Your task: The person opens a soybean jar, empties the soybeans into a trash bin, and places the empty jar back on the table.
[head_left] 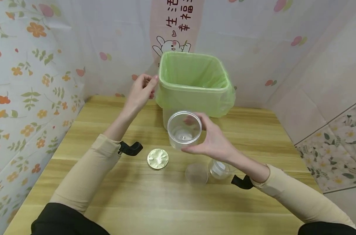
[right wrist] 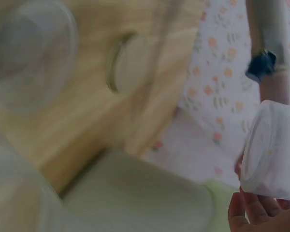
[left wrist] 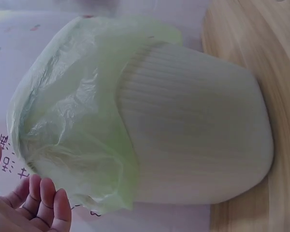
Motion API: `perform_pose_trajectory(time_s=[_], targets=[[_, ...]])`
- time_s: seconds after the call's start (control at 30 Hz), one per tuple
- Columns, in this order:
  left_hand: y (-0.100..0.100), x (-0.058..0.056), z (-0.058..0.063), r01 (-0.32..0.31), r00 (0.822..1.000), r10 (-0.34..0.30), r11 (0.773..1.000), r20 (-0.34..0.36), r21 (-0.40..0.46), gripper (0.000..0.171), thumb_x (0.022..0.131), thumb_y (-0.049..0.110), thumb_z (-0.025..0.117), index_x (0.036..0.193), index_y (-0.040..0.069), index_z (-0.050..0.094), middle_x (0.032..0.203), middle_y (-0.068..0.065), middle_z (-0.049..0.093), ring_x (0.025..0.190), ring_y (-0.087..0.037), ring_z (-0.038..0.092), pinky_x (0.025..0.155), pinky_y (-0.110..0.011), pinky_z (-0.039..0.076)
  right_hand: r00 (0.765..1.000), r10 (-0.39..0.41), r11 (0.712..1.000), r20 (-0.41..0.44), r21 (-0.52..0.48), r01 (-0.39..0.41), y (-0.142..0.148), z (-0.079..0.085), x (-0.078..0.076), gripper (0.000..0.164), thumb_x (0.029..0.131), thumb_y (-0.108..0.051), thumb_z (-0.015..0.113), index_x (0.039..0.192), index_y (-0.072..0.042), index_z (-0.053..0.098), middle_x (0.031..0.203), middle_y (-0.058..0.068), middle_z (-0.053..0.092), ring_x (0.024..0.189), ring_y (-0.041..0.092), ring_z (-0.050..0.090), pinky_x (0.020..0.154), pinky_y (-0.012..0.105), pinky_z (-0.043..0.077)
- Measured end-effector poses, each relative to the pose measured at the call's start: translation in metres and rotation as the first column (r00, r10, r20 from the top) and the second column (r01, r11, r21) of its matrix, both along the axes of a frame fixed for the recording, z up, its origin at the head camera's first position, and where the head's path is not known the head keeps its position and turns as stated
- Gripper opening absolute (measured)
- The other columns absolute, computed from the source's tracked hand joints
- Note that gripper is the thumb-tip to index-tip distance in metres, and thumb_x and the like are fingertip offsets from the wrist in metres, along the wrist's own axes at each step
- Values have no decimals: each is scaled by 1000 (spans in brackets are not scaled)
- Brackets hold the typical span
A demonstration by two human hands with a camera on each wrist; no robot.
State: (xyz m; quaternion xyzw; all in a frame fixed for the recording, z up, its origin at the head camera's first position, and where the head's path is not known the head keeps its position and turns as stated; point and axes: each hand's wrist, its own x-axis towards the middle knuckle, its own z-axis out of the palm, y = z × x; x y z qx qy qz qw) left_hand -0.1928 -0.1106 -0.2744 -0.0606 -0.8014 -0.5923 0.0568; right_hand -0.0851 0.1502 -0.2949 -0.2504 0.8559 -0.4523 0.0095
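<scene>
My right hand [head_left: 214,138] grips a clear plastic jar [head_left: 178,142] by its side, with the thumb in front and the fingers behind. The jar is open at the top, and I see down to its bottom. It is held in front of the trash bin [head_left: 166,114], which is lined with a light green bag [head_left: 192,98] folded over the rim. My left hand [head_left: 139,91] is at the bin's left rim. In the left wrist view its fingers [left wrist: 47,193] are loosely bent beside the bag, thumb apart, nothing between them.
A round gold lid [head_left: 157,159] lies on the wooden table [head_left: 154,209]. Right of it are a clear round disc [head_left: 197,173] and a clear container [head_left: 219,169] with something white in it. Behind the bin hangs a patterned curtain [head_left: 116,36]; a tiled wall [head_left: 336,147] is on the right.
</scene>
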Motion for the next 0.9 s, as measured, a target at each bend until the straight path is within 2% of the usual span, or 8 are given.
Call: perform_pose_trajectory(time_s=[0.2, 0.4, 0.57, 0.9], targets=[[-6, 13, -8, -26, 999, 24, 999, -28, -46, 53, 104, 50, 53, 134, 7, 47, 108, -5, 54, 78, -14, 57, 74, -25, 48, 995, 75, 997, 65, 8, -76, -9, -47, 16, 89, 66, -26, 97, 141, -21, 49, 133, -3, 65, 121, 18, 63, 105, 47, 50], [-5, 32, -14, 31, 998, -36, 995, -49, -92, 51, 106, 45, 53, 137, 5, 48, 119, -10, 57, 88, -19, 59, 76, -27, 49, 977, 128, 988, 172, 66, -141, -16, -84, 29, 93, 66, -28, 96, 144, -22, 46, 136, -1, 66, 122, 20, 64, 104, 44, 50], [-4, 44, -13, 76, 995, -84, 988, -55, -131, 50, 105, 45, 53, 138, 7, 50, 126, -11, 58, 94, -23, 61, 78, -32, 49, 965, 142, 982, 221, 92, -166, -17, -104, 35, 94, 66, -28, 96, 144, -21, 45, 136, 1, 66, 121, 19, 64, 103, 40, 51], [-7, 61, -20, 150, 986, -161, 972, -47, -179, 48, 105, 43, 54, 138, 7, 52, 132, -8, 57, 109, -25, 61, 92, -38, 49, 979, 131, 971, 158, 177, -158, -16, -127, 40, 94, 62, -32, 99, 141, -21, 50, 130, -3, 67, 118, 15, 65, 100, 38, 54]])
